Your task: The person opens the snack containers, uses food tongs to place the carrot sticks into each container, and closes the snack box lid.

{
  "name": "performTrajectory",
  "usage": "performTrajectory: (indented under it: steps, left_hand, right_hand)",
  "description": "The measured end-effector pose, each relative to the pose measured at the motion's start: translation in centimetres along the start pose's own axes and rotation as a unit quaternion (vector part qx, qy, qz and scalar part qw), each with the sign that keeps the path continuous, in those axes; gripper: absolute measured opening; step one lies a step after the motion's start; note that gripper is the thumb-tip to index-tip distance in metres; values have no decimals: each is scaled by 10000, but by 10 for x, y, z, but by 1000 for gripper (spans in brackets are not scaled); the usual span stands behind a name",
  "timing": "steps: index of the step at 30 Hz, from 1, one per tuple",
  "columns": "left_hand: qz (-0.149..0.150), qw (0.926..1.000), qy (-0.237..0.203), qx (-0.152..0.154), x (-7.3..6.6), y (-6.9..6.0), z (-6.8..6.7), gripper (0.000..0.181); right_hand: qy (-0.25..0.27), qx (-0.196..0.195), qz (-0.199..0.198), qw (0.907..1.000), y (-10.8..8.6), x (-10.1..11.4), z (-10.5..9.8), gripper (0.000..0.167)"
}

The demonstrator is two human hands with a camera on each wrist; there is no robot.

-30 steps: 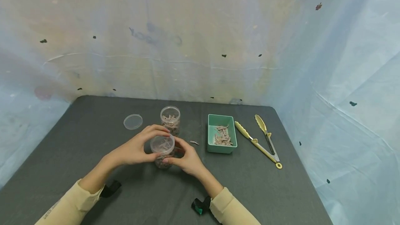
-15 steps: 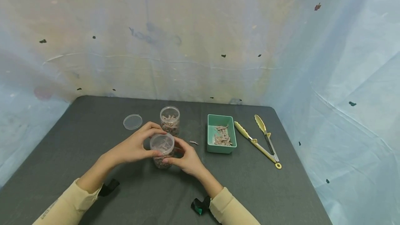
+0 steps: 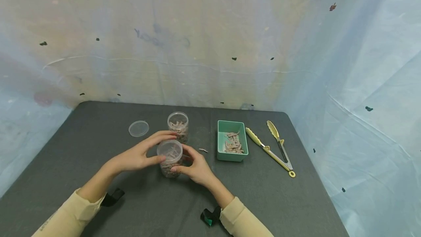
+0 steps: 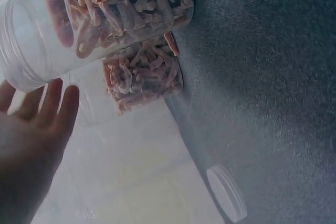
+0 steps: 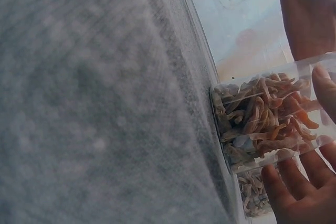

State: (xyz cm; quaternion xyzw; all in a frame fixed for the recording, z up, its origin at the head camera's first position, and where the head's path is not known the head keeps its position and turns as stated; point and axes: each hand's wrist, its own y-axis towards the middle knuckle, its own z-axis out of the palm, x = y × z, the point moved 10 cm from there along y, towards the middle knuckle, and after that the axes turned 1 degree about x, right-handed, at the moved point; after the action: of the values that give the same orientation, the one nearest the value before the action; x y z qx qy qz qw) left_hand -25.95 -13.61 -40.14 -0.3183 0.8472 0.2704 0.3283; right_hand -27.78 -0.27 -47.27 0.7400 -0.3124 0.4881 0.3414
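A clear plastic jar (image 3: 169, 169) with a clear lid (image 3: 171, 148) stands upright, partly filled with pinkish-brown, knobbly pieces. My right hand (image 3: 197, 169) grips its right side, thumb in front and fingers behind; the right wrist view shows the thumb and fingers around the jar wall (image 5: 262, 114). At the lid's left is my left hand (image 3: 139, 154), thumb near the rim and fingers stretched out behind it. In the left wrist view, those fingers (image 4: 65, 108) lie straight beside the lid. Just behind stands a second jar (image 3: 178, 125) with similar pieces and its top uncovered.
A loose clear lid (image 3: 139, 128) lies flat at the left. To the right, a green rectangular tray (image 3: 233, 157) holds more pieces, with yellow-tipped tongs (image 3: 279, 156) beside it. One stray piece (image 3: 203, 150) lies on the dark tabletop (image 3: 158, 207).
My left fingers have straightened and spread away from the lid's rim, and its thumb has shifted slightly left. My right hand keeps its hold on the jar, which stays in place.
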Motion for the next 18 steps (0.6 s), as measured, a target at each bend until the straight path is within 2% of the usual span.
performTrajectory:
  steps: [4, 8, 14, 18]
  left_hand:
    - [-513, 9970, 505, -294, 10, 0, -3, 70]
    - [-747, 9946, 637, -323, 16, 0, -3, 71]
    - [-489, 9976, 439, -200, 11, -1, -5, 65]
    - [-280, 9994, 143, 111, 5, -3, -3, 60]
  right_hand:
    - [-5, -17, 2, 10000, -1, -1, 0, 76]
    - [5, -15, 34, 10000, -1, -2, -1, 76]
    - [29, 19, -97, 9999, 0, 0, 0, 75]
    - [38, 35, -77, 10000, 0, -1, 0, 75]
